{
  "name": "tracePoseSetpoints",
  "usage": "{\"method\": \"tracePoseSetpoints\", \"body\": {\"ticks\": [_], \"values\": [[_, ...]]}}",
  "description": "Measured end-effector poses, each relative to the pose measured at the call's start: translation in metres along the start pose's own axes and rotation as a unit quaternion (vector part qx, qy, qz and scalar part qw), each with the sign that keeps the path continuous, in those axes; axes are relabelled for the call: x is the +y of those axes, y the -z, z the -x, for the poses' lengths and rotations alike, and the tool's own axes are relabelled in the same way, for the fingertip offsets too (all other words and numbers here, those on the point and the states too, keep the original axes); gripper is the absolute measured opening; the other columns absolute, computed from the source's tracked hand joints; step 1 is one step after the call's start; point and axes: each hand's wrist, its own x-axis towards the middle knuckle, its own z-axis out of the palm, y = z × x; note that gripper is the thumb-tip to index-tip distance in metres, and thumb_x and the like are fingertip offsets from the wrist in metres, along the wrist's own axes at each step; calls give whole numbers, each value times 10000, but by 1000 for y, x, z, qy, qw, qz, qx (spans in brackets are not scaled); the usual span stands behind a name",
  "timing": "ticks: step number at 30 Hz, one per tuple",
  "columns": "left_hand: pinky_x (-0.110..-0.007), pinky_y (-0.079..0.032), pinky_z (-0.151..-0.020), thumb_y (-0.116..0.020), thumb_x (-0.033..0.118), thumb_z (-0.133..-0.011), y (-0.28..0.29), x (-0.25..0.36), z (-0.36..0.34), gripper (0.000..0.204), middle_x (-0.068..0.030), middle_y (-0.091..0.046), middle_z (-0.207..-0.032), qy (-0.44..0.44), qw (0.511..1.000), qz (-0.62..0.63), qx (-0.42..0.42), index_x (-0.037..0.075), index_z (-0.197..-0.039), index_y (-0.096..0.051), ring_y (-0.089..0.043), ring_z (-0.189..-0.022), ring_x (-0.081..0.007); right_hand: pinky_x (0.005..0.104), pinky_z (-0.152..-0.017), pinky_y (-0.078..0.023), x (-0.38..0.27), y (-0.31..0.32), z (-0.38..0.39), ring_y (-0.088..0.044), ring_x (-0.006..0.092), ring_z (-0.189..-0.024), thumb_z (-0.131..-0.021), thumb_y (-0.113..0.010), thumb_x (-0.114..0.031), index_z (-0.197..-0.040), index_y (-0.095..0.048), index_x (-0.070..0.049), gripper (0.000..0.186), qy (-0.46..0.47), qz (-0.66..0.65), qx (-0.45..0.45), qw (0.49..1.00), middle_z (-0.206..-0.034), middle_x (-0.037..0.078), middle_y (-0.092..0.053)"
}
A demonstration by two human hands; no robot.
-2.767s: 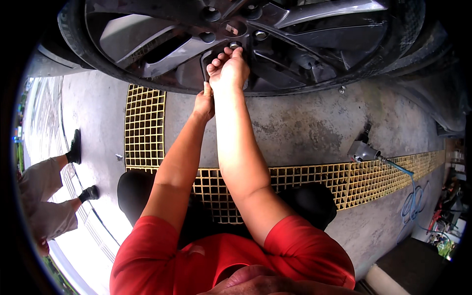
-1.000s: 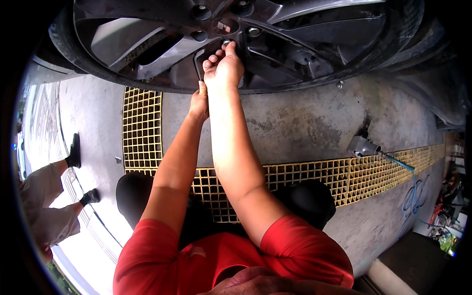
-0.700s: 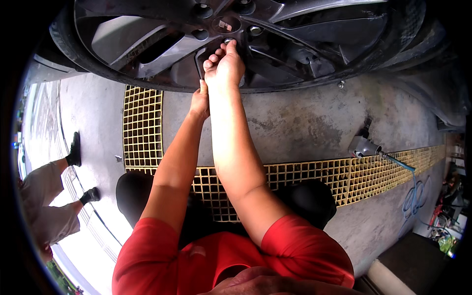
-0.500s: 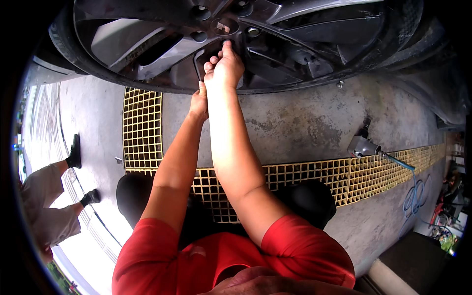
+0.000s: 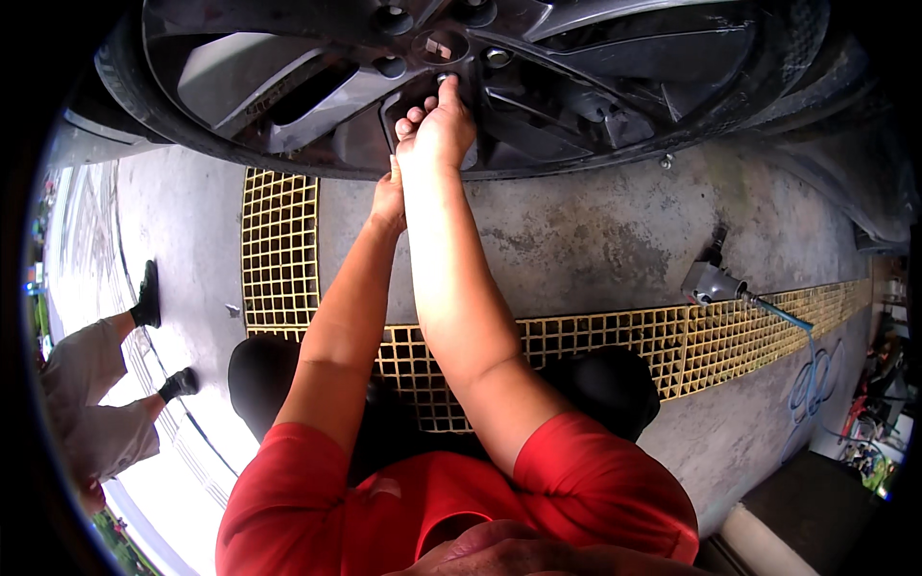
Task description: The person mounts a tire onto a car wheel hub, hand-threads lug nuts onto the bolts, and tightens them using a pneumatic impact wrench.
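Away to the left of the fingers, another person (image 5: 96,374) stands in pale trousers and black shoes. Closer, lower and left of them, a yellow grate (image 5: 281,250) is set in the floor. The left hand (image 5: 387,204) is at the bottom edge of the tyre (image 5: 230,149), thumb upward; its other fingers are hidden, so how far they close and what they hold cannot be told. Just above it, the right hand (image 5: 437,139) stretches one finger to a nut (image 5: 445,77) in the wheel (image 5: 307,101), its others loosely curled; whether they pinch the nut is unclear. That nut sits right at the fingertip, below the centre cap (image 5: 440,46). Slightly right of and above the fingertip is a second nut (image 5: 497,58). Well right of the fingers and lower, an air wrench (image 5: 713,284) with a blue hose (image 5: 786,317) lies on the floor.
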Motion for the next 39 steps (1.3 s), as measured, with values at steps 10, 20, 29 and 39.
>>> {"method": "tracePoseSetpoints", "body": {"ticks": [10, 20, 29, 39], "values": [[-373, -549, -822, -484, 552, -924, -1, 6, 4, 750, -167, -635, -1117, -5, 999, 9, -43, -129, -1236, -466, -639, -954, -224, 256, -411, -302, -2, -2, 3, -381, 108, -509, -947, -613, -280, -816, -499, -53, 285, 24, 43, -1, 999, -711, -4, -414], [-364, -551, -804, -455, 567, -931, -4, 2, 2, 758, -163, -634, -1118, 6, 1000, 10, -1, -130, -1227, -467, -640, -946, -219, 264, -422, -312, -5, -2, 1, -380, 110, -493, -956, -592, -283, -835, -493, -70, 265, -19, 43, 6, 999, -678, -2, -416], [-357, -549, -793, -454, 581, -926, -13, 9, 15, 755, -151, -641, -1090, -17, 1000, 15, -11, -121, -1199, -508, -639, -917, -207, 252, -430, -308, -9, -3, -3, -365, 107, -476, -954, -586, -276, -826, -513, -87, 240, -40, -21, -5, 999, -651, -20, -416], [-353, -547, -800, -470, 606, -906, -6, 5, 7, 801, -152, -643, -1081, -8, 1000, -26, 9, -141, -1192, -499, -642, -920, -207, 264, -417, -321, -12, -4, -1, -392, 114, -470, -942, -611, -270, -780, -485, -76, 282, -82, -84, 8, 993, -637, -12, -427]]}}
